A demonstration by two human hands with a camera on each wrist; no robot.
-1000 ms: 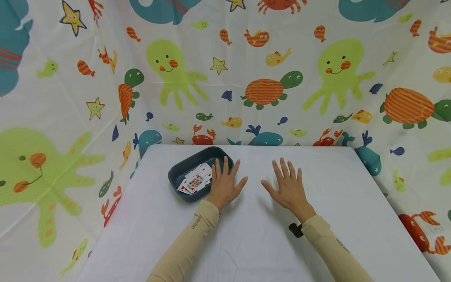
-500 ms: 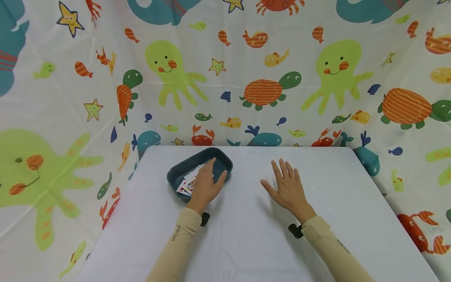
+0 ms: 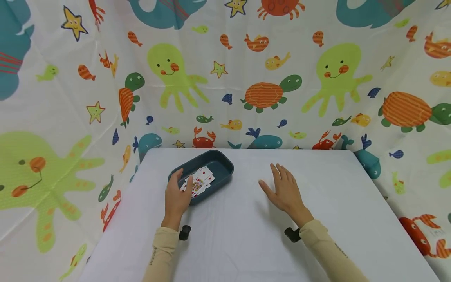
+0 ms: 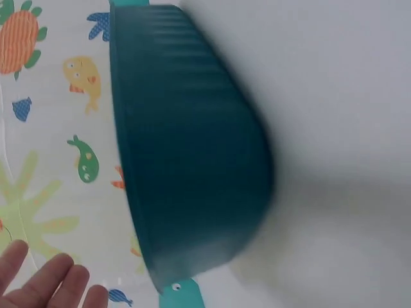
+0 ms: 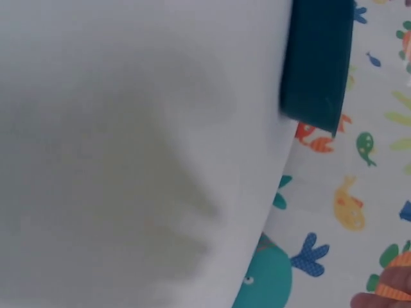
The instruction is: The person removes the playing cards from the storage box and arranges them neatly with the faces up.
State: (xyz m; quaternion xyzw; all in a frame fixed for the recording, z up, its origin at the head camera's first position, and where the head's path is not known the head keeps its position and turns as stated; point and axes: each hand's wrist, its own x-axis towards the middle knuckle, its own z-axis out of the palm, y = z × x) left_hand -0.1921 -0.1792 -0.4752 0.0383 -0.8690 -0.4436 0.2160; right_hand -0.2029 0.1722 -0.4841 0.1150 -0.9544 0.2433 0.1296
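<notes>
- Left hand (image 3: 177, 200): one of two hands, arm reaching forward, thumb and fingers parted and unclenched, free of any grip, at the left end of the tray (image 3: 221, 173).
- Playing cards (image 3: 199, 181): several, overlapping inside the tray; exact count hidden.
- Tray: one, slanted near the far left corner of the counter (image 3: 232, 243).
- Right hand (image 3: 286, 192): fingers extended, thumb apart, gripping nothing, above the counter.

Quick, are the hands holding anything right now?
Left hand: open, holding nothing, near the box.
Right hand: open, holding nothing, above the table.
</notes>
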